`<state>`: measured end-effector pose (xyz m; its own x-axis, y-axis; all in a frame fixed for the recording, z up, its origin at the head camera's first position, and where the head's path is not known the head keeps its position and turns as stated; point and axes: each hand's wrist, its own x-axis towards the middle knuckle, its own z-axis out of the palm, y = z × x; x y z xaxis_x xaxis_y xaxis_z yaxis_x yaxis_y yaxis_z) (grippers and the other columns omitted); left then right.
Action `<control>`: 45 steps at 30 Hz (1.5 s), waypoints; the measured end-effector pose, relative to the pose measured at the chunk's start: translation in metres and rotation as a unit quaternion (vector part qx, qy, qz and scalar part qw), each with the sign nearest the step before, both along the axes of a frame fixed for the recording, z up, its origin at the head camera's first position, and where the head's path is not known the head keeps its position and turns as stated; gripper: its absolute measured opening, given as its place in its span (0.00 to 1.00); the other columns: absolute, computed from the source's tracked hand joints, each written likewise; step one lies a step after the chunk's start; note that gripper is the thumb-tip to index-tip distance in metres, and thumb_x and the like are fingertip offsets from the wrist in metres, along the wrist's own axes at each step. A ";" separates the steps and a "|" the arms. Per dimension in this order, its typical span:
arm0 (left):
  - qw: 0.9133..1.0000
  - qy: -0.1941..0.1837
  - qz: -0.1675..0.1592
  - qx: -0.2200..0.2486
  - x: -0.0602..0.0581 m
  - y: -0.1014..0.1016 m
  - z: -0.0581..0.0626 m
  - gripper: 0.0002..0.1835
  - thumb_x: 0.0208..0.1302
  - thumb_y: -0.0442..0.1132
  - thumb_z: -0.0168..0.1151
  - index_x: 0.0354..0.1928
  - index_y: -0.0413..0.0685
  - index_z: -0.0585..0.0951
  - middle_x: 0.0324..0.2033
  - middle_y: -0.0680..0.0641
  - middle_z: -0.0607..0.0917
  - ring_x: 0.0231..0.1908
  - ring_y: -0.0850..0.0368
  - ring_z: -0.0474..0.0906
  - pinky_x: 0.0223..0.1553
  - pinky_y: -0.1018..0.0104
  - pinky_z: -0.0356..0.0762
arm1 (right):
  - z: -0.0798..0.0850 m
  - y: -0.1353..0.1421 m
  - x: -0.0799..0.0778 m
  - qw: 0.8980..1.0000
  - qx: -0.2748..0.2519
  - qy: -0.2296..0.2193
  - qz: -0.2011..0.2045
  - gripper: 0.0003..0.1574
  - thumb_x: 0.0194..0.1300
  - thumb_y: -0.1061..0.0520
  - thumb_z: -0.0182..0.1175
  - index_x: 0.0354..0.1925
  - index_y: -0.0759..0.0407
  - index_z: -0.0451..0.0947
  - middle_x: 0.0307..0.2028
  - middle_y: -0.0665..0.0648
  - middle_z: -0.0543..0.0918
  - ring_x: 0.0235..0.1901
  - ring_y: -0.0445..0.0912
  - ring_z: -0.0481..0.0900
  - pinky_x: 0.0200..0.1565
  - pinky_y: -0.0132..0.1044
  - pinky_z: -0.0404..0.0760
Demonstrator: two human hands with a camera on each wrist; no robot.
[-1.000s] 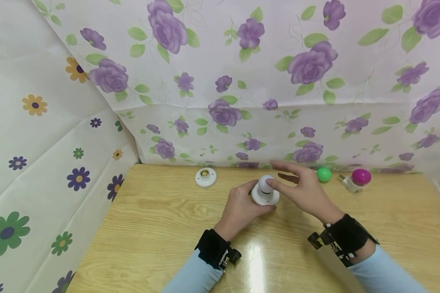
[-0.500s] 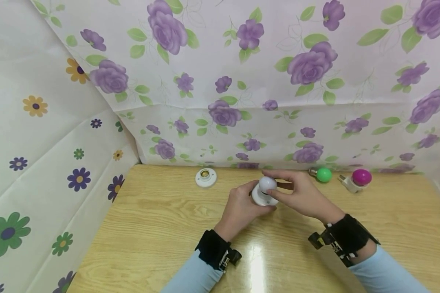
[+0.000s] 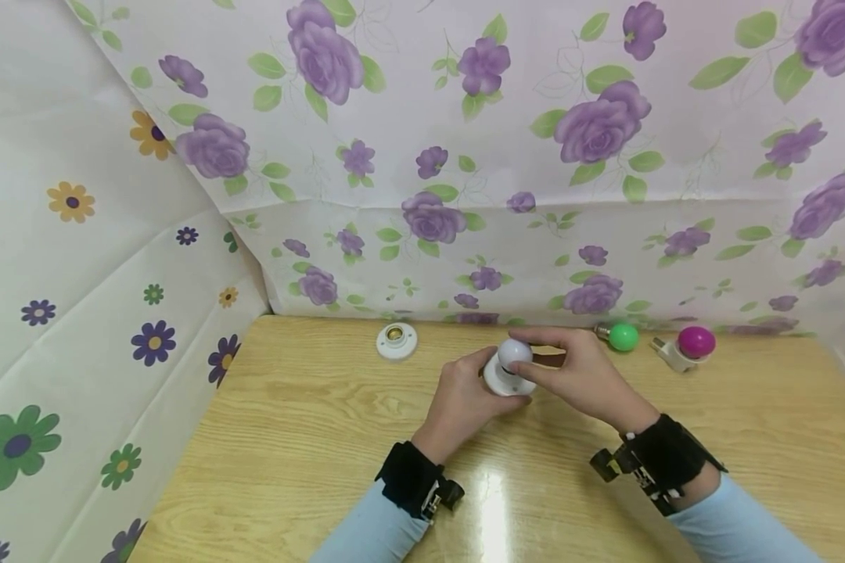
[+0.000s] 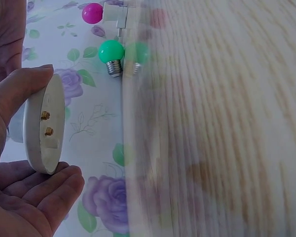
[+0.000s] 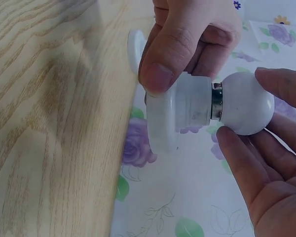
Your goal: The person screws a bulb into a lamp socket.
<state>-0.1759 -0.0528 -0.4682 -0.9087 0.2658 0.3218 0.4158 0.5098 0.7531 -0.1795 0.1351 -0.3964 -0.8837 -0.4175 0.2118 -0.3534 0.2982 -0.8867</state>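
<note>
My left hand [image 3: 461, 399] grips a white round lamp holder [image 3: 498, 381] by the rim of its base, thumb on one side and fingers on the other. In the left wrist view the underside of the lamp holder [image 4: 52, 131] shows two brass screws. A white light bulb [image 3: 515, 353] sits in the holder's socket. My right hand [image 3: 587, 375] pinches that bulb between thumb and fingers. The right wrist view shows a thin metal band of the bulb's screw cap between the glass of the white bulb [image 5: 246, 103] and the socket; the rest of the cap is hidden.
Another white lamp holder [image 3: 397, 341] with a bare brass socket lies at the table's back edge. Right of the hands lie a green bulb [image 3: 623, 337] and a magenta bulb [image 3: 696, 342] in a white plug. A flowered sheet [image 3: 429, 258] rises behind the wooden table [image 3: 289, 438].
My right fingers, spread beside the bulb a second ago, have turned and closed round it. The left hand and the lamp holder have hardly moved.
</note>
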 end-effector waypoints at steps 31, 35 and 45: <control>1.000 0.003 -0.001 0.008 0.000 0.000 0.000 0.29 0.43 0.57 0.73 0.49 0.61 0.77 0.41 0.62 0.79 0.42 0.70 0.74 0.41 0.68 0.74 | -0.015 0.008 -0.010 0.998 0.023 0.030 0.052 0.28 0.62 0.51 0.62 0.60 0.49 0.71 0.58 0.52 0.72 0.56 0.47 0.70 0.51 0.46 0.72; 1.000 0.005 -0.002 0.009 0.001 0.000 0.001 0.29 0.43 0.57 0.73 0.50 0.61 0.77 0.41 0.62 0.79 0.42 0.70 0.74 0.40 0.69 0.74 | -0.017 0.008 -0.011 0.998 0.015 0.031 0.052 0.27 0.61 0.51 0.62 0.59 0.49 0.72 0.58 0.50 0.72 0.55 0.48 0.70 0.50 0.46 0.73; 1.000 -0.006 -0.001 0.009 0.002 -0.002 0.000 0.30 0.45 0.58 0.72 0.52 0.65 0.75 0.43 0.63 0.79 0.43 0.70 0.74 0.40 0.71 0.73 | -0.016 0.006 -0.010 0.999 0.003 0.004 0.032 0.25 0.59 0.50 0.64 0.55 0.49 0.75 0.56 0.50 0.74 0.55 0.42 0.70 0.48 0.41 0.74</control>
<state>-0.1737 -0.0546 -0.4683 -0.9120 0.2620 0.3156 0.4077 0.4950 0.7673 -0.1898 0.1412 -0.4128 -0.8536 -0.4737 0.2168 -0.3793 0.2800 -0.8819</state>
